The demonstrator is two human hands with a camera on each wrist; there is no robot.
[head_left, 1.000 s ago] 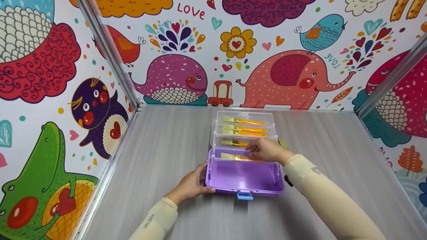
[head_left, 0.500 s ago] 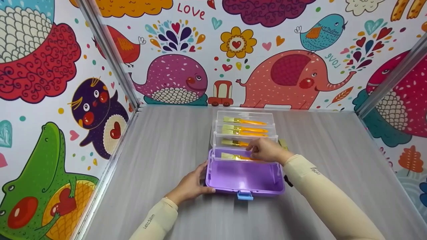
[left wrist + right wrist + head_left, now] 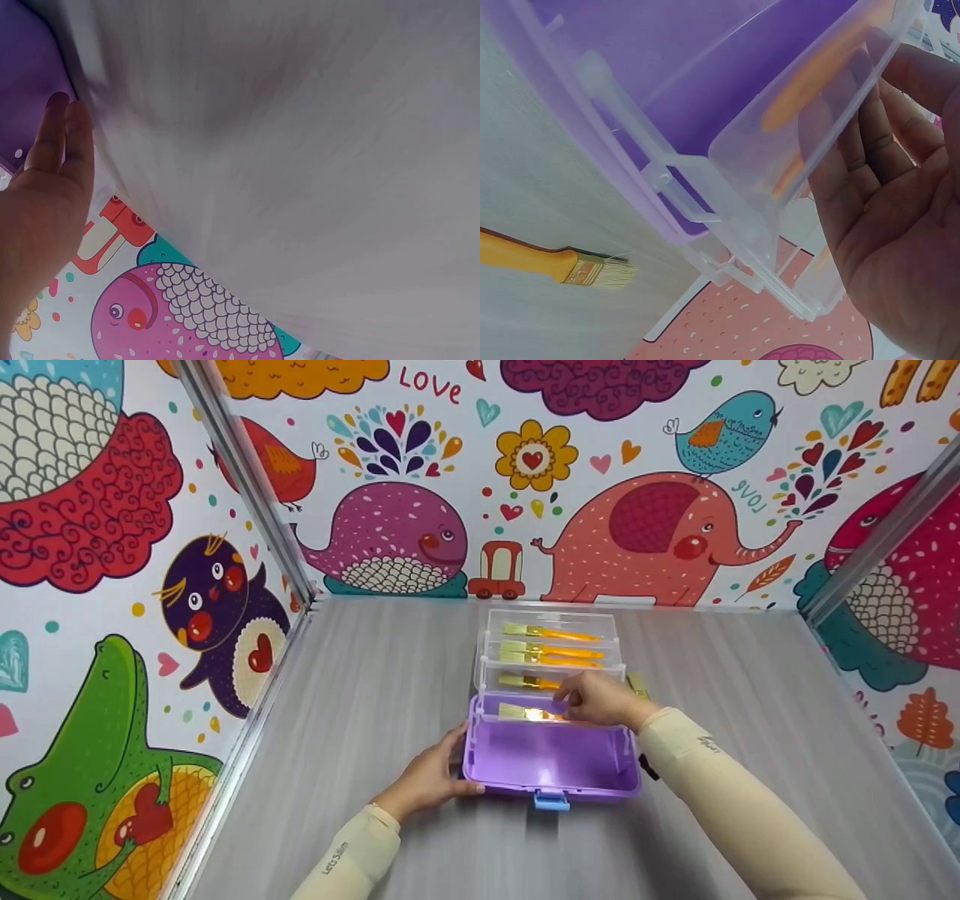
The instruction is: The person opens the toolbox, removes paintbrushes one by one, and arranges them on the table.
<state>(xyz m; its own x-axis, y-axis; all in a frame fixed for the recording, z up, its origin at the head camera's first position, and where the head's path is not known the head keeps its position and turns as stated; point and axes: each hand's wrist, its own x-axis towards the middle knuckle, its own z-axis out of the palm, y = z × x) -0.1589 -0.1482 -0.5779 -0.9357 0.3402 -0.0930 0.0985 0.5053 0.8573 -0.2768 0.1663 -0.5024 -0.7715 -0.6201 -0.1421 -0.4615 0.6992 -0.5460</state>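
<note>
A purple toolbox (image 3: 551, 757) stands with its clear tiered trays (image 3: 551, 619) spread out behind it. Straight fingers of my left hand (image 3: 427, 776) rest along the box's left side, the thumb at its front corner; the left wrist view has the fingertips against the purple wall (image 3: 26, 82). My right hand (image 3: 600, 697) reaches into the lowest tray, fingers bent, and pinches a paintbrush (image 3: 517, 711) near its orange handle (image 3: 810, 90). Its fingertips show partly through the clear plastic. Another paintbrush (image 3: 529, 682) lies in the tray just above.
Several more paintbrushes (image 3: 555, 652) lie in the upper trays. To the box's right a loose paintbrush (image 3: 547, 259) lies on the grey table (image 3: 375, 682), mostly behind my right arm in the head view. A blue latch (image 3: 551, 800) sticks out in front. Cartoon-printed walls (image 3: 450, 442) enclose the table.
The brush in the lowest tray has turned slightly under my right fingers; its metal band now glints. Both hands and the box stay almost in place.
</note>
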